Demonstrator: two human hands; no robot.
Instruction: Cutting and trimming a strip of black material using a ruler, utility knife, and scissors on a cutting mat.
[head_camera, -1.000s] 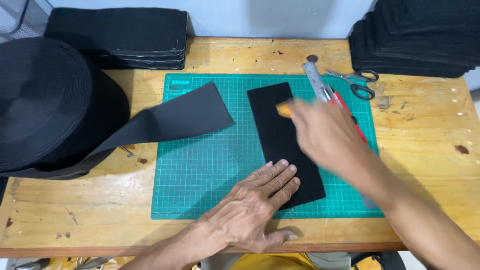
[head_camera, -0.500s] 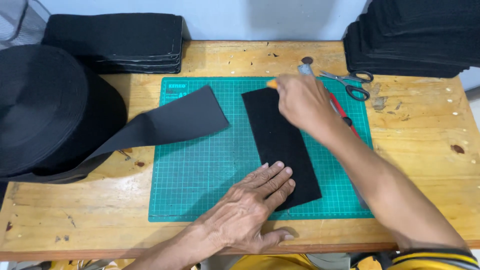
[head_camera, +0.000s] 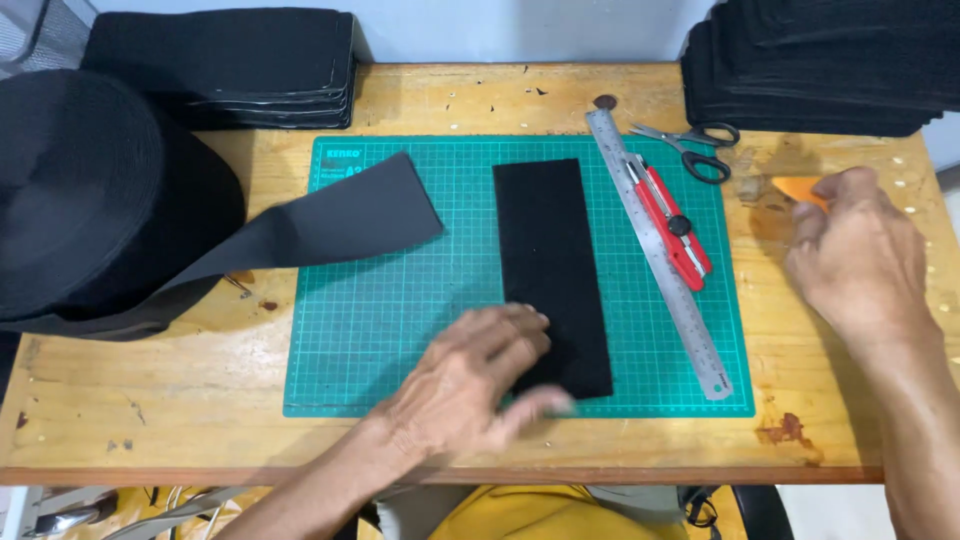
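Observation:
A cut black rectangular strip (head_camera: 548, 260) lies lengthwise on the green cutting mat (head_camera: 400, 310). My left hand (head_camera: 470, 385) rests on the strip's near end, fingers spread and pressing on it at the mat's front edge. My right hand (head_camera: 860, 260) is off the mat to the right, over the bare wood, fingers closed around a small orange piece (head_camera: 800, 190) that sticks out at the top. A steel ruler (head_camera: 655, 250) and a red utility knife (head_camera: 672, 222) lie diagonally on the mat, right of the strip.
A big roll of black webbing (head_camera: 95, 200) sits at the left, its loose end (head_camera: 330, 220) reaching onto the mat. Stacks of cut black pieces stand at the back left (head_camera: 235, 65) and back right (head_camera: 820, 60). Scissors (head_camera: 695, 150) lie near the ruler's far end.
My right hand has pulled away from the top of the strip to the right side of the table, carrying the orange piece. The left hand slid slightly toward the strip's near end.

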